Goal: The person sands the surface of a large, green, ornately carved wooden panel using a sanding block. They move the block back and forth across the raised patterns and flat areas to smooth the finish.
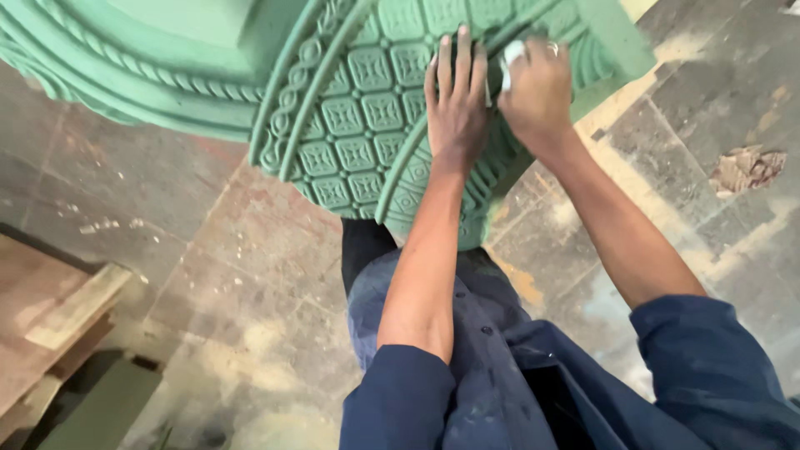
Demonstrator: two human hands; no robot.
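A large green carved piece [350, 125] with square relief patterns and rope-like mouldings fills the top of the head view. My left hand [456, 104] lies flat on its patterned surface, fingers together and pointing up. Beside it, my right hand [537, 92] is closed around a small white piece, maybe cloth or sandpaper [510, 58], and presses it against the carving. A ring shows on one right finger. Both arms come up from dark blue sleeves.
A stained stone-tile floor [208, 275] lies below. Wooden boards [71, 312] sit at the lower left. A crumpled brown scrap [746, 169] rests on the floor at right. My blue work clothes [500, 367] fill the bottom centre.
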